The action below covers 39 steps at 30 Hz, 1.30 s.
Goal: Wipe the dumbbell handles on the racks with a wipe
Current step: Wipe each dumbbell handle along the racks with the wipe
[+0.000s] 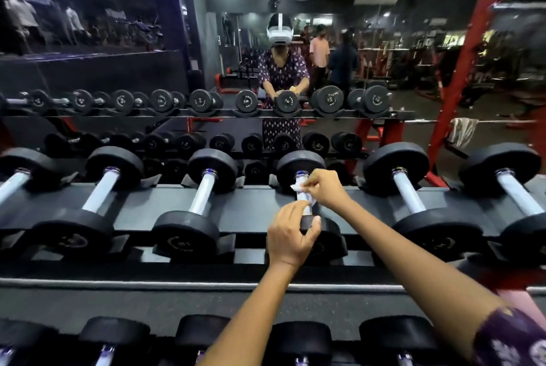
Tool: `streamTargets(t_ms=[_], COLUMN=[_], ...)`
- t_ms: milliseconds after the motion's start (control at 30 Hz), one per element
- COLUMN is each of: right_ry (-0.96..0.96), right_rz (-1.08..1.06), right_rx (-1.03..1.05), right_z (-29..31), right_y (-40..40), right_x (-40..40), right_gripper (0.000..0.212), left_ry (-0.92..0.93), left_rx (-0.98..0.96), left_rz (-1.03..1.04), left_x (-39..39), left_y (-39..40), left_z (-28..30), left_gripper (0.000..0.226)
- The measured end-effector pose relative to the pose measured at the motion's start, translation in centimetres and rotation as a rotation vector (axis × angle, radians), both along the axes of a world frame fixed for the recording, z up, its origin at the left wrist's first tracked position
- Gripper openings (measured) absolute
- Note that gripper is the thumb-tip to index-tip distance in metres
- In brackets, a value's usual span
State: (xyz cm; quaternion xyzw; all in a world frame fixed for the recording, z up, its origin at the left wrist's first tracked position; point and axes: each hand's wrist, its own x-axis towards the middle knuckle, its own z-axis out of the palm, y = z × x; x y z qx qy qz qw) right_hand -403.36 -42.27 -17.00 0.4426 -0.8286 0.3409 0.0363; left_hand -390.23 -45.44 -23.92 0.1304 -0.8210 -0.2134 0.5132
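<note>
A row of black dumbbells with silver handles lies across the top shelf of the rack [260,197]. On the middle dumbbell [300,166], my right hand [326,188] pinches a white wipe [301,192] wrapped around its handle near the far head. My left hand [291,234] grips the near head of the same dumbbell, with thumb and fingers over its top edge. Most of this handle is hidden by the wipe and my hands.
Neighbouring dumbbells lie left [204,188] and right [409,192] on the same shelf. A lower shelf of dumbbells [301,339] runs along the bottom edge. Behind the rack a mirror reflects me and other people. A red steel frame [469,49] rises at the right.
</note>
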Motion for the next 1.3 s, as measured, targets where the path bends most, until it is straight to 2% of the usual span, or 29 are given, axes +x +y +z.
streamTargets(t_ms=[167, 367, 500, 600, 733, 800, 933, 1067, 1200, 1300], right_ry=[0.014, 0.014, 0.092, -0.023, -0.087, -0.035, 0.051, 0.029, 0.176, 0.125], right_rz=[0.056, -0.008, 0.126, 0.222, 0.123, 0.089, 0.205, 0.294, 0.301, 0.418], right_rx=[0.089, -0.01, 0.136, 0.216, 0.166, 0.161, 0.298, 0.415, 0.472, 0.608], right_z=[0.1, 1.1, 0.0, 0.4, 1.9, 2.1, 1.4, 1.9, 2.8, 2.5], right_y=[1.1, -1.4, 0.8, 2.1, 0.0, -0.7, 0.6, 0.7, -0.6, 0.2], right_x=[0.3, -0.8, 1.1, 1.6, -0.5, -0.8, 0.9, 1.1, 1.8, 1.7], right_gripper=[0.019, 0.022, 0.016, 0.015, 0.019, 0.018, 0.012, 0.013, 0.02, 0.014], left_ry=[0.124, 0.149, 0.154, 0.142, 0.145, 0.157, 0.177, 0.172, 0.172, 0.195], left_rx=[0.04, 0.067, 0.102, 0.109, 0.105, 0.144, 0.31, 0.308, 0.311, 0.282], left_rz=[0.063, 0.125, 0.116, 0.1, 0.107, 0.115, 0.15, 0.133, 0.129, 0.136], left_x=[-0.2, -0.6, -0.6, -0.5, -0.4, -0.4, -0.2, -0.2, 0.0, -0.1], left_y=[0.1, 0.0, -0.1, 0.0, 0.1, 0.2, 0.1, 0.0, 0.3, 0.2], left_z=[-0.2, -0.7, -0.6, -0.6, -0.3, -0.3, -0.8, -0.8, -0.8, -0.7], left_gripper=[0.049, 0.06, 0.064, 0.066, 0.065, 0.069, 0.083, 0.089, 0.09, 0.09])
